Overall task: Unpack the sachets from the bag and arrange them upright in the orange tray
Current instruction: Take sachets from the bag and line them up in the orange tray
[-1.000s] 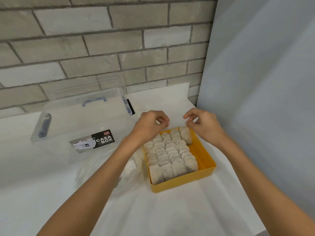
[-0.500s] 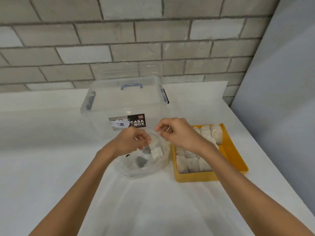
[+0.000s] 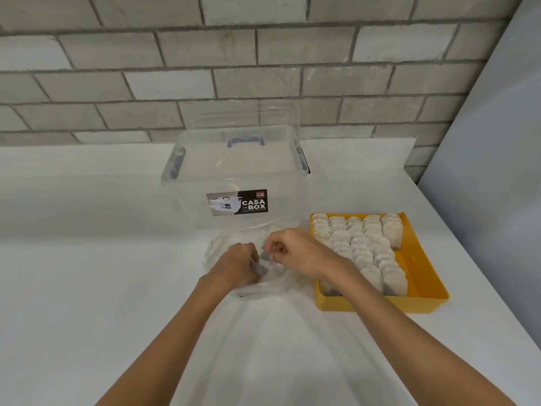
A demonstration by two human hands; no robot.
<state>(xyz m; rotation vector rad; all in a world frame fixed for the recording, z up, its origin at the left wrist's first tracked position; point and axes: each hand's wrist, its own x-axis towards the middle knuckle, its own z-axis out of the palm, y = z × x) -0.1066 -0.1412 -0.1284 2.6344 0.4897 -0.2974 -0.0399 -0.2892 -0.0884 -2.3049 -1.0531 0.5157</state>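
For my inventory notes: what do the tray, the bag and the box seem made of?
Orange tray: likely rigid plastic, matte, even colour. Bag: thin clear plastic film, crinkled, glossy. Box: clear hard plastic, see-through walls, sharp reflections.

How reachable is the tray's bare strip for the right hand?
Likely yes: right hand, now at the bag, is just left of the tray; nothing stands over it, and the strip beside the sachets lies bare.
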